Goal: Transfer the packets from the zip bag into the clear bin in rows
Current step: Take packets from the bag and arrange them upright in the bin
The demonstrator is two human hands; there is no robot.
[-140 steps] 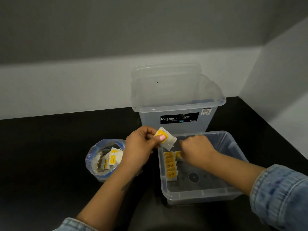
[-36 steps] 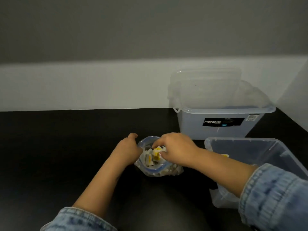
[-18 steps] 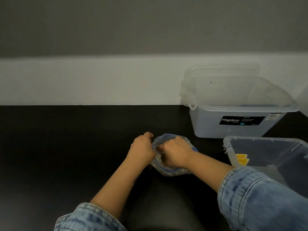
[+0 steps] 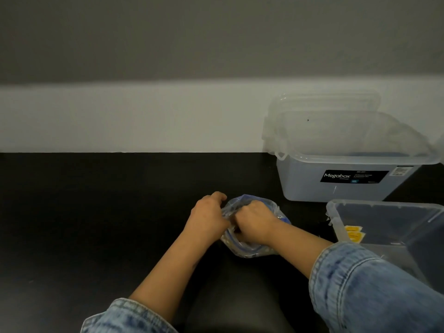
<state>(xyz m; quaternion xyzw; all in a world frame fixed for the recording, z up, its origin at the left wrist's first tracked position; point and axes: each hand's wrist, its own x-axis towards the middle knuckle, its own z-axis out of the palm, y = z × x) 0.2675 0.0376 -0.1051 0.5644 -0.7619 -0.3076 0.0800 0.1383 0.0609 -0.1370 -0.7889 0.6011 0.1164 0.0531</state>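
The clear zip bag [image 4: 252,248] with a blue zip edge lies on the black table in the middle of the view. My left hand [image 4: 207,218] grips the bag's left rim. My right hand [image 4: 254,222] reaches down into the bag's mouth, its fingers curled and hidden inside; what they hold cannot be seen. The clear bin [image 4: 384,212] stands at the right edge, with yellow-and-white packets [image 4: 352,233] against its left wall.
A taller clear box [image 4: 312,186] with a black "Megabox" label stands behind the bin against the white wall, a lid leaning behind it. The black table [image 4: 96,224] stretches to the left. Denim sleeves cover both forearms near the bottom.
The view has swung left, so the bin sits further right. My right hand went from the bin to the bag and now digs deeper into it; my left hand keeps hold of the rim.
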